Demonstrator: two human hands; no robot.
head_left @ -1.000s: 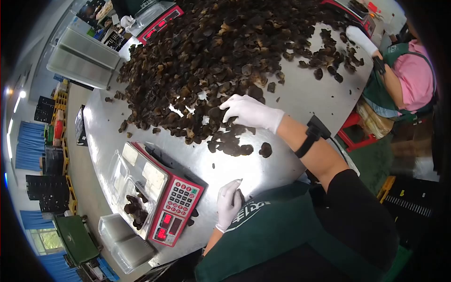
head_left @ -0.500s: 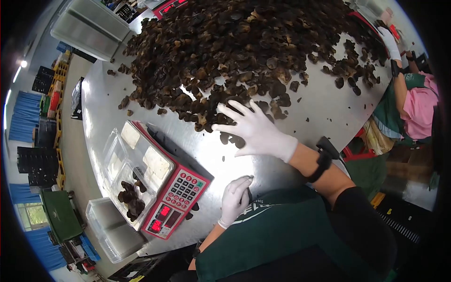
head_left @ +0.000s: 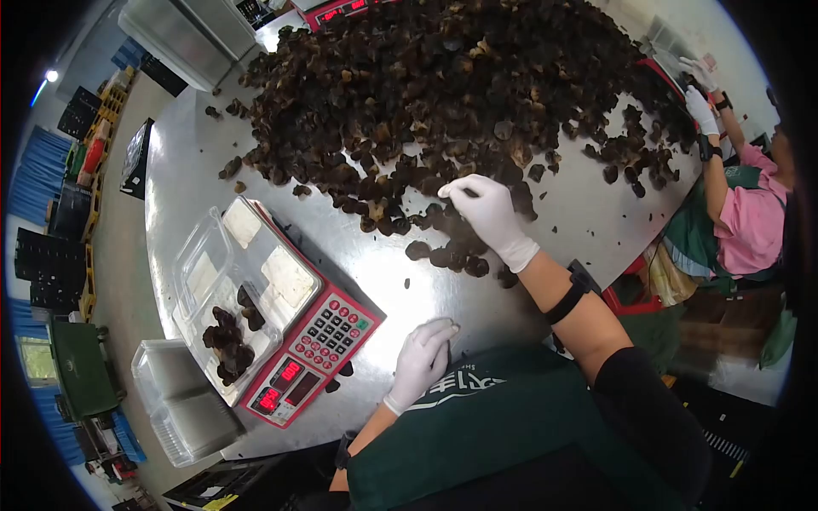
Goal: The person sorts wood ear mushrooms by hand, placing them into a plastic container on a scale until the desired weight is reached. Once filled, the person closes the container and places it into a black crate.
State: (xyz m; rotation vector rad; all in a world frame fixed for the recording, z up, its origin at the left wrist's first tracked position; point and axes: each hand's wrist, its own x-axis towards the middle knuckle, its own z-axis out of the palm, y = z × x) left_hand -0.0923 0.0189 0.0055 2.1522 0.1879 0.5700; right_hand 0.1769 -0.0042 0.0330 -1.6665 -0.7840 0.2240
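Observation:
My right hand (head_left: 494, 220), in a white glove, is over the front edge of a big heap of dark brown wood ear mushrooms (head_left: 409, 94). Its thumb and fingers are drawn together; whatever lies between them, if anything, is hidden. Several loose mushroom pieces (head_left: 456, 255) lie on the table just below it. My left hand (head_left: 423, 362), also gloved, is near the table's front edge with its fingers curled, and its palm is out of sight. Left of it stands a red digital scale (head_left: 319, 341), bearing an open clear plastic box (head_left: 200, 294) with some mushrooms (head_left: 228, 345) inside.
Stacked clear boxes (head_left: 183, 409) are beside the scale at the table's left edge. Another scale (head_left: 336, 13) shows behind the heap, near a large clear bin (head_left: 192, 38). On the right, a co-worker in pink (head_left: 750, 221) reaches toward the heap's far side with gloved hands.
My right hand has drawn its spread fingers together and shifted slightly up and right. Loose mushrooms beneath it now lie differently. My left hand has hardly moved. The view has tilted slightly.

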